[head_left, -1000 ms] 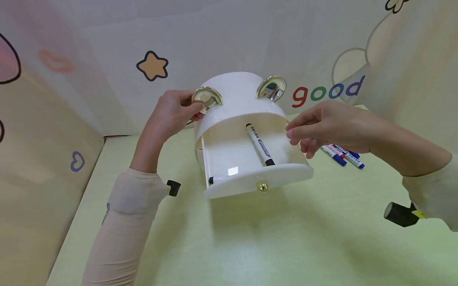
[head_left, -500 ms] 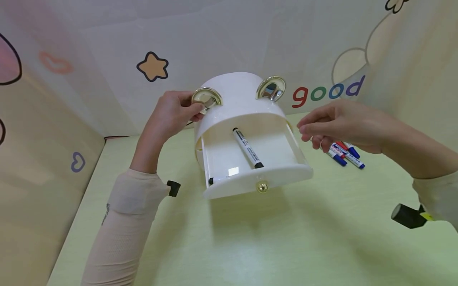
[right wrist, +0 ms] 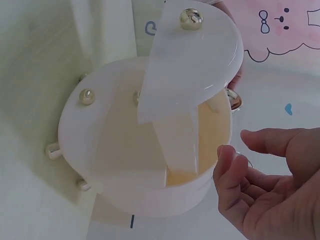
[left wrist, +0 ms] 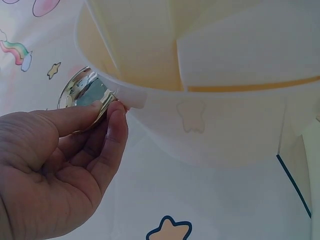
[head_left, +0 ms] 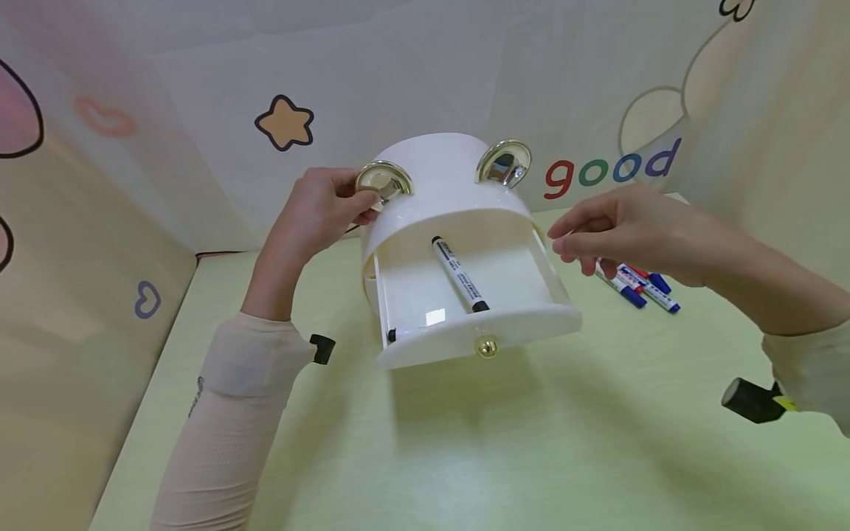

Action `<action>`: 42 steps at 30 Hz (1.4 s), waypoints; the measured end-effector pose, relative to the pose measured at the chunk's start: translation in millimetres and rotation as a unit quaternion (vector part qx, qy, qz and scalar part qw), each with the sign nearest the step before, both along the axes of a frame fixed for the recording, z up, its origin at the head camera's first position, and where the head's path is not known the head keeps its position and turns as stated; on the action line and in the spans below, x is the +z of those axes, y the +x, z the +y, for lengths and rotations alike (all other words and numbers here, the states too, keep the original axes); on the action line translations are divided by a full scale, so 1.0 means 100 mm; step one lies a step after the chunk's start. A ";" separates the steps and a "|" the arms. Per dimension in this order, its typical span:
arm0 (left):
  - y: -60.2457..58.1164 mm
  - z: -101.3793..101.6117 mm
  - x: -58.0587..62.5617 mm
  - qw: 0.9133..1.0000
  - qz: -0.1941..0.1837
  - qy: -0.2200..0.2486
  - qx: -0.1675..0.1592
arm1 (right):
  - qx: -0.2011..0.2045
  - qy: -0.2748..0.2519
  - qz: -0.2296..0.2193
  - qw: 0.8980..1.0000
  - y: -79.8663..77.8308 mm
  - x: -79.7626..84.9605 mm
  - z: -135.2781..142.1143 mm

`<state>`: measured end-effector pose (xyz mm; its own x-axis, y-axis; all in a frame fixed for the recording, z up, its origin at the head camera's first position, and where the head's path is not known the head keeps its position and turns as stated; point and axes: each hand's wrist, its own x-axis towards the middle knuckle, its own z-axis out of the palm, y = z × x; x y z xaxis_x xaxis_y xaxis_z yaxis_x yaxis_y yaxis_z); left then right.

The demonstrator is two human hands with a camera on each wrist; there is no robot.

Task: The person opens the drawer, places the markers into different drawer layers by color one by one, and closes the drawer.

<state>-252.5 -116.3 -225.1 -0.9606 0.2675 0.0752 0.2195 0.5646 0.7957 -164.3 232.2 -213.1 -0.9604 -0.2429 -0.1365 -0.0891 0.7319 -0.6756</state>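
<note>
A white rounded storage box (head_left: 434, 158) with gold round ears stands on the table, its upper drawer (head_left: 531, 324) pulled out. My left hand (head_left: 315, 221) pinches the left gold ear (head_left: 392, 179) between thumb and fingers, as the left wrist view also shows with that ear (left wrist: 75, 90). In the drawer a white marker (head_left: 458, 273) with black ends lies slantwise. Behind the drawer front, the black end of another marker (head_left: 392, 335) shows; its rest is mostly hidden. My right hand (head_left: 644, 228) hovers right of the drawer, fingers loosely bent, thumb apart, holding nothing.
Several blue and red markers (head_left: 637, 284) lie in a pile on the pale green table (head_left: 465, 457), partly under the right hand from above. A printed fabric wall (head_left: 425, 66) rises behind the box. The gold drawer knob (head_left: 487, 346) juts forward.
The black-ended marker in the drawer has shifted left. My right hand has drawn away to the right from the drawer's edge. My left hand keeps its place on the ear.
</note>
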 end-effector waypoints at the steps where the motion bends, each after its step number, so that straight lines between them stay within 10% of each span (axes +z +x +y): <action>1: 0.00 0.00 0.00 1.000 0.001 0.000 0.000 | -0.003 0.007 0.007 1.000 -0.02 0.00 0.01; 29: 0.00 0.00 -0.02 1.000 -0.003 0.006 0.003 | -0.107 0.064 0.031 0.992 -0.86 -0.84 1.21; 42: -0.01 0.00 -0.03 1.000 -0.008 0.009 0.008 | -0.151 0.083 0.059 0.983 -1.18 -1.26 1.34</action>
<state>-253.6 -116.6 -227.6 -0.9661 0.2501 0.0638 0.1968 0.5541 0.8088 -282.5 366.3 -338.9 -0.9968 0.0716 -0.0342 0.0787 0.8359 -0.5431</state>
